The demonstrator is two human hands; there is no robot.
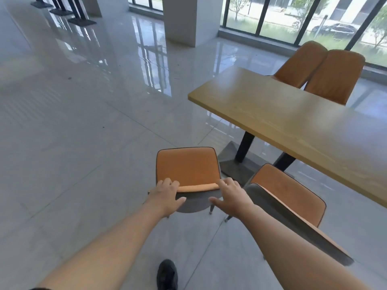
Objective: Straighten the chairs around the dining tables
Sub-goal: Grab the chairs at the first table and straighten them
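Observation:
An orange chair with a grey back stands on the floor, out past the near left corner of the wooden dining table. My left hand grips the left end of its backrest top. My right hand rests on the right end, fingers over the edge. A second orange chair stands just right of it, angled toward the table. Two more orange chairs sit close together at the table's far side.
The table's black post and base plate stand just beyond the held chair. A white pillar rises at the back, windows run along the far right, and black table bases show at the far left. My black shoe is below.

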